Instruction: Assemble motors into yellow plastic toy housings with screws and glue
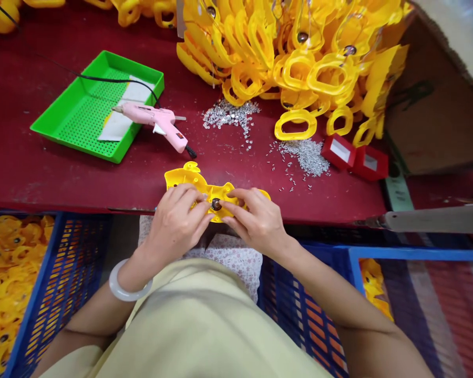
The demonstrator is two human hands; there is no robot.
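Note:
A yellow plastic duck-shaped part (192, 179) lies at the near edge of the red table (43, 168), with a small dark round piece (216, 204) at its middle. My left hand (176, 220) grips the part from the left, fingers curled over it. My right hand (255, 218) holds it from the right, its fingertips pinching next to the round piece. A white bangle (120, 289) sits on my left wrist.
A pink glue gun (157, 122) rests half on a green tray (74, 123). Behind lie two heaps of small silver pieces (230, 113), a pile of yellow parts (299, 58) and two red boxes (355, 157). Blue crates (59, 283) with yellow parts stand below.

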